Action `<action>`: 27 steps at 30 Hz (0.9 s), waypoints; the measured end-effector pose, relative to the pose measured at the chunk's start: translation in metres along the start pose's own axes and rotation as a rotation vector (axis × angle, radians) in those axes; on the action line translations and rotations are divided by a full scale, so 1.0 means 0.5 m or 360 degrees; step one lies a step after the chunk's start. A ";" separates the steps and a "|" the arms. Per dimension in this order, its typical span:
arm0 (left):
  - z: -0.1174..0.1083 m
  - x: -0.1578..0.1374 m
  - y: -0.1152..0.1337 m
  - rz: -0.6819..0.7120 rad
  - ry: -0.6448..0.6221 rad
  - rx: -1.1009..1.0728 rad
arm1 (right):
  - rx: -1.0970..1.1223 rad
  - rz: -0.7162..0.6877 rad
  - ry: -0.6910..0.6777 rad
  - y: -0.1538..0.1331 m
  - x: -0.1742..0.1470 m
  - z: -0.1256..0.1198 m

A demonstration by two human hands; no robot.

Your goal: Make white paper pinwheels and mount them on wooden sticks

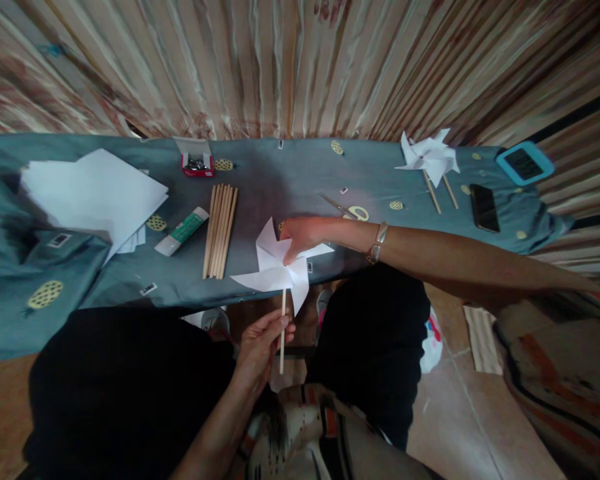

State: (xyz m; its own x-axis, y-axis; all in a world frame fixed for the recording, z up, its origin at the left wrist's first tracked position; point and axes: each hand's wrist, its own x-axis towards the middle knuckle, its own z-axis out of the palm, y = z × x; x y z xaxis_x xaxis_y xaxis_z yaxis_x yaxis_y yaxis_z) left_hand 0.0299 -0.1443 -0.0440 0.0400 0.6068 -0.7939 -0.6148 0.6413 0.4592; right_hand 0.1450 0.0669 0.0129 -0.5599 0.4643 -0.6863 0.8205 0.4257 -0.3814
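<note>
A white paper pinwheel point(275, 277) on a wooden stick point(282, 353) is between my hands at the table's near edge. My left hand point(265, 340) is closed around the stick below the paper blades. With thumb and fingers my right hand point(303, 237) grips the pinwheel at its centre; the fingertips' far side is hidden. Scissors point(350, 210) with a pale yellow handle lie just beyond my right wrist. To the left is a row of several wooden sticks point(220, 232), with a green and white box point(183, 231) beside it.
A stack of white paper point(95, 190) lies at the left. An opened red box point(198, 164) of small metal pieces stands at the back. Finished-looking pinwheels point(430, 159), a phone point(485, 208) and a blue-framed device point(525, 163) are at the right. A pleated curtain point(260, 67) hangs behind the table.
</note>
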 end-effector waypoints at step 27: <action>0.014 0.002 -0.006 0.0038 0.0044 -0.0139 | 0.0109 0.0128 0.1334 0.027 -0.115 0.053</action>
State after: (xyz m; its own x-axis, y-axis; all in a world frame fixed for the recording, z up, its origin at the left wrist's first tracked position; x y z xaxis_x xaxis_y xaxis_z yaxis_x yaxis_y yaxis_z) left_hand 0.0373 -0.1422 -0.0432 0.0036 0.6075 -0.7943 -0.6814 0.5828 0.4426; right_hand 0.1912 0.0251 0.0307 -0.3772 0.9254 -0.0368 0.8517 0.3311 -0.4061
